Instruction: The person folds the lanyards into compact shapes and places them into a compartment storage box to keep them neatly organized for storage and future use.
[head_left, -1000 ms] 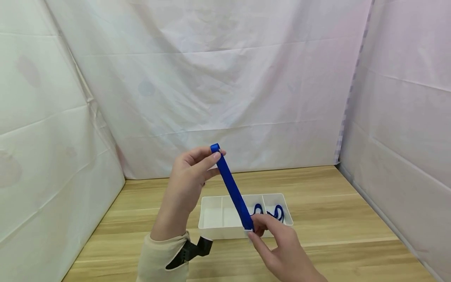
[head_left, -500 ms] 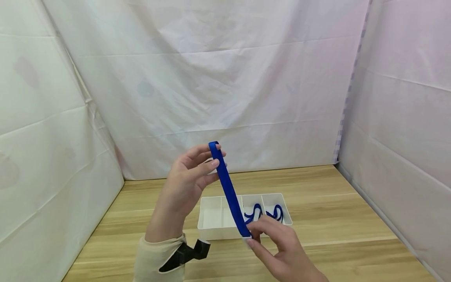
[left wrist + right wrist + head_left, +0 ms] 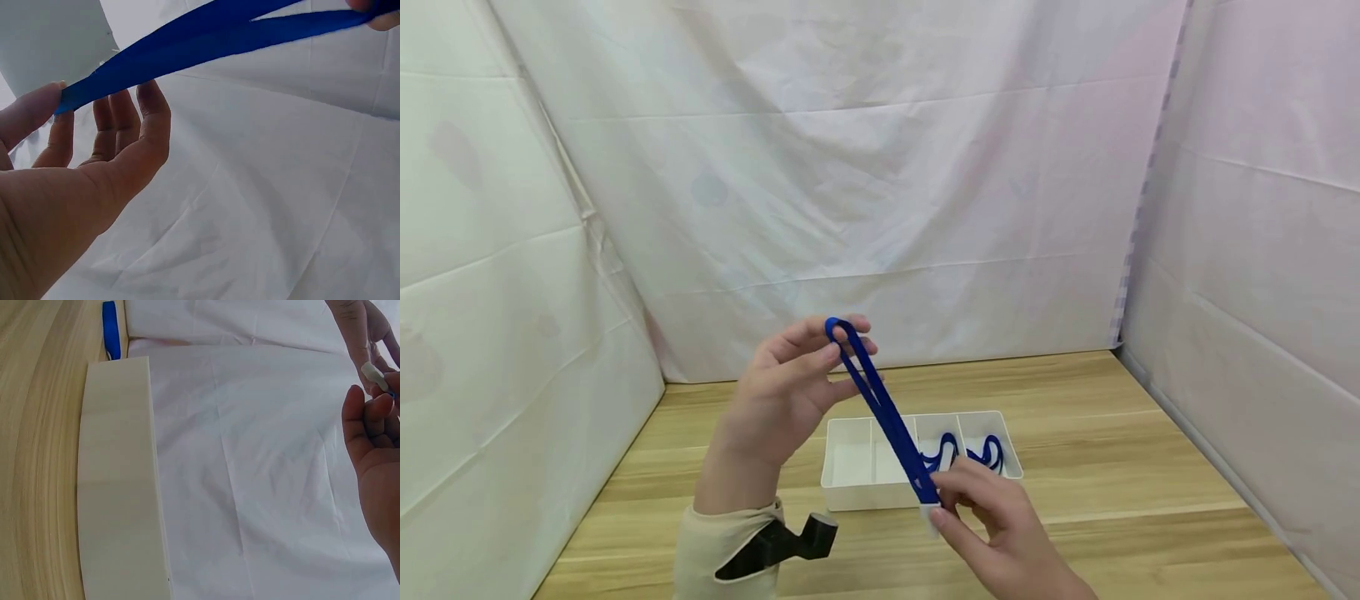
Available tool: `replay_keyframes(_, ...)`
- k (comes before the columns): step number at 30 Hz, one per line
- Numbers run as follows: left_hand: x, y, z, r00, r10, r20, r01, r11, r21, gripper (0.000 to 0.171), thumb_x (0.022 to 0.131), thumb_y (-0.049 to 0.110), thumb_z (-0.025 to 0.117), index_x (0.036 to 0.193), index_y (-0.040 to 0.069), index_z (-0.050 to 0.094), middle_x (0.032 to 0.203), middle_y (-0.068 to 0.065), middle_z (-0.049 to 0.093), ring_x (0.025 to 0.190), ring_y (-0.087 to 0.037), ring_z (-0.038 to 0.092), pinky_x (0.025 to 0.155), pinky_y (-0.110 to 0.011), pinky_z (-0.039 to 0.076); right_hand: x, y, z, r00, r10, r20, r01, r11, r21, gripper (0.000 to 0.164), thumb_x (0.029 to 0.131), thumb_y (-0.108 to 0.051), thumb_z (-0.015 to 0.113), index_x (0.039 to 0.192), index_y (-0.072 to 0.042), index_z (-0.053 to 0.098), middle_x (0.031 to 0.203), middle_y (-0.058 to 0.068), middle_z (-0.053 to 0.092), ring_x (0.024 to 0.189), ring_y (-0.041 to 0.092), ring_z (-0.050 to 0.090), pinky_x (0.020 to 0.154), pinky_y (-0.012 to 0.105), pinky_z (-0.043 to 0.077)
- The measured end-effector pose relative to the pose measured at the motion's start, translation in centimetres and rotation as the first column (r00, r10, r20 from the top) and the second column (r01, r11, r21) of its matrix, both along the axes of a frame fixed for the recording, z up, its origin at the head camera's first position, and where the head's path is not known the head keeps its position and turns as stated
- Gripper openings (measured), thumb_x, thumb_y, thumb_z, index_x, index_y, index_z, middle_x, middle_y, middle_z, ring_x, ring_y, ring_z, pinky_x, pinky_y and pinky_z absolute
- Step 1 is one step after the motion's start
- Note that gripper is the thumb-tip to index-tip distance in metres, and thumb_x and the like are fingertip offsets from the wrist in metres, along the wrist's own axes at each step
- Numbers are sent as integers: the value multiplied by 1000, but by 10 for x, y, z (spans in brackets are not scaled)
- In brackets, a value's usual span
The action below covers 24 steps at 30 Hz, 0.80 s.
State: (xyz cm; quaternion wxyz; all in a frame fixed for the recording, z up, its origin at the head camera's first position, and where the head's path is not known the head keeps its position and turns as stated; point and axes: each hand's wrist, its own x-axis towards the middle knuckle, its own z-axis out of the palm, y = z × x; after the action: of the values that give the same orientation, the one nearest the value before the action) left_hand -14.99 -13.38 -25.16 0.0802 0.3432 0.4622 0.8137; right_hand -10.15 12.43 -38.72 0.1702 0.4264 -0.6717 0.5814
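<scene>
A blue lanyard (image 3: 886,412) is held up slantwise between both hands, in front of the white tray in the head view. My left hand (image 3: 782,392) pinches its looped upper end between thumb and index finger. In the left wrist view the other fingers of the left hand (image 3: 87,187) bend beneath the ribbon (image 3: 169,50). At the lower end, my right hand (image 3: 1000,521) pinches the lanyard by its white end piece (image 3: 929,518). That white piece (image 3: 374,374) also shows at the right fingertips in the right wrist view.
Below the hands on the wooden table (image 3: 1120,467) stands a white divided tray (image 3: 865,498). Blue looped lanyards (image 3: 994,450) lie in its two right compartments. Past the tray wall (image 3: 119,481), the right wrist view shows a blue strap (image 3: 111,330). White cloth (image 3: 880,192) hangs around.
The left hand has shifted left and slightly down. The lanyard has turned edge-on, so its two strands now show apart near the top, and more of the white end piece is visible.
</scene>
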Motion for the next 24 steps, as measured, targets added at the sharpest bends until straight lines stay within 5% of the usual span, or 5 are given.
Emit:
replay_keyframes(4, 1, -2, 0, 997, -81, 17, 79, 992, 94, 42, 108, -7, 39, 116, 11, 76, 135, -4, 68, 124, -21, 64, 97, -41, 60, 2, 1, -1, 996, 73, 43, -68, 993, -94, 54, 88, 30, 61, 136, 4, 55, 93, 12, 59, 84, 17, 62, 71, 27, 60)
replay_keyframes(8, 3, 0, -1, 991, -133, -17, 134, 982, 132, 49, 105, -12, 34, 126, 10, 73, 142, -6, 64, 127, -23, 60, 99, -41, 59, 4, 1, 1, 999, 42, 35, -39, 996, -80, 58, 87, 29, 63, 138, 4, 54, 91, 10, 60, 83, 16, 62, 72, 26, 60)
replay_keyframes(12, 6, 2, -1, 997, -54, -52, 57, 997, 59, 58, 99, -20, 38, 133, 15, 70, 135, -4, 62, 117, -20, 58, 96, -36, 58, 2, -1, 2, 998, -39, -54, 38, 999, -12, 55, 87, 24, 69, 135, 0, 59, 89, 4, 61, 80, 12, 61, 68, 21, 58)
replay_keyframes(17, 10, 4, -2, 990, 69, -125, -78, 994, -73, 56, 99, -19, 50, 140, 15, 64, 124, -2, 61, 105, -16, 65, 93, -30, 58, -5, -3, -2, 962, -128, -241, 133, 991, 3, 36, 95, 9, 72, 128, 6, 59, 88, 2, 61, 75, 8, 58, 66, 15, 52)
replay_keyframes(24, 10, 5, -4, 979, 119, -166, -131, 989, -64, 56, 99, -19, 50, 138, 18, 66, 132, -3, 61, 105, -14, 71, 97, -32, 60, -7, -5, -2, 935, -199, -294, 205, 979, -13, 29, 104, -8, 67, 128, 8, 59, 86, 1, 60, 76, 6, 57, 66, 14, 50)
